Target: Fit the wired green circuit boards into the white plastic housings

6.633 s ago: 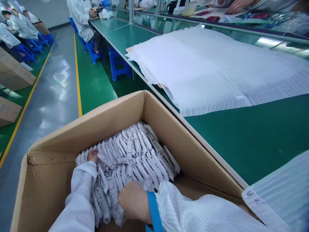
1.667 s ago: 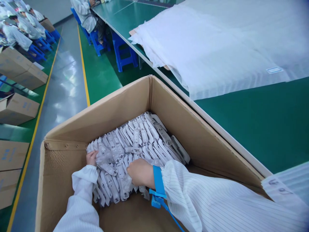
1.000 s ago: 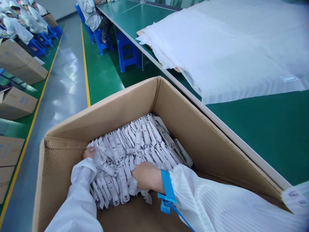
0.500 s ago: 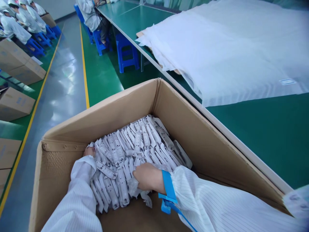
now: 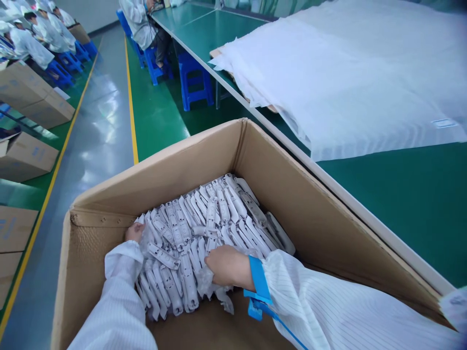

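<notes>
Inside a deep cardboard box (image 5: 175,163), many white plastic handset-like shells (image 5: 188,279) stand packed in rows, with a few lying flat on top. Crumpled clear plastic bag film (image 5: 205,283) surrounds them. At the far left of the pile, my left hand (image 5: 134,232) is closed on the bag's edge by the box wall. My right hand (image 5: 228,265), with a blue wrist strap (image 5: 260,282), grips the film over the near middle of the shells. Its fingertips are partly hidden.
A green table (image 5: 394,194) stands close along the box's right side, bearing a stack of white sheets (image 5: 339,82). Blue stools (image 5: 195,82) are beyond. Several seated people and more cartons (image 5: 29,153) line the left of a grey aisle (image 5: 95,121).
The whole view has shifted slightly. My left hand has drawn a little toward me, with clear film stretching beside it. My right hand keeps its hold, almost still.
</notes>
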Available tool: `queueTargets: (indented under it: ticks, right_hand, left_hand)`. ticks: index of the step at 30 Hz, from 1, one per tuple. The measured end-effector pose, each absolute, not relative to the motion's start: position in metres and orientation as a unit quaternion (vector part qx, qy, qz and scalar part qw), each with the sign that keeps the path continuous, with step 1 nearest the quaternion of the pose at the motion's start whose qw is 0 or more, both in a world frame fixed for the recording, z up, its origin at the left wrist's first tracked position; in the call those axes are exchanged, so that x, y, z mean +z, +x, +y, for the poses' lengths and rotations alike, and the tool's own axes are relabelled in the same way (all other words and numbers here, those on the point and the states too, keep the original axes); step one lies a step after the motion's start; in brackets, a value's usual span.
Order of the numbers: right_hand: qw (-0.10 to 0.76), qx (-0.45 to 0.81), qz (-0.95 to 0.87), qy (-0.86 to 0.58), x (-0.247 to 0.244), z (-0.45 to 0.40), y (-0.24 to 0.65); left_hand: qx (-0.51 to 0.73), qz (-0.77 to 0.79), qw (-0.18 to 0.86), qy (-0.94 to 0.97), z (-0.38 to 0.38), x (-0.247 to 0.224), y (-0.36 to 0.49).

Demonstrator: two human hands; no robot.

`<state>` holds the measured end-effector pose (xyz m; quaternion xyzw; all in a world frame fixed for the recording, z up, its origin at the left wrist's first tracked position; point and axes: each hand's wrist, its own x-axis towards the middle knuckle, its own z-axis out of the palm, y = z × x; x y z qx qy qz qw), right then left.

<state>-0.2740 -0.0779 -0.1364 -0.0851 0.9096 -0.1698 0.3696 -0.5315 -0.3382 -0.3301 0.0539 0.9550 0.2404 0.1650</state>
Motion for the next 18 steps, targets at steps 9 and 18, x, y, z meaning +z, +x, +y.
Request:
queueTargets:
  ticks: [9, 18]
  right_hand:
    - [0.389, -0.175, 0.9, -0.087, -0.139, -0.078, -0.277]
    - [0.381, -0.181, 0.903, -0.082, -0.138, -0.077, -0.275]
  left_hand:
    - [0.121, 0.966, 0.221, 0.063, -0.312, -0.341, -0.546]
    - [0.108, 0.973, 0.192, 0.073, -0.306, -0.333, -0.54]
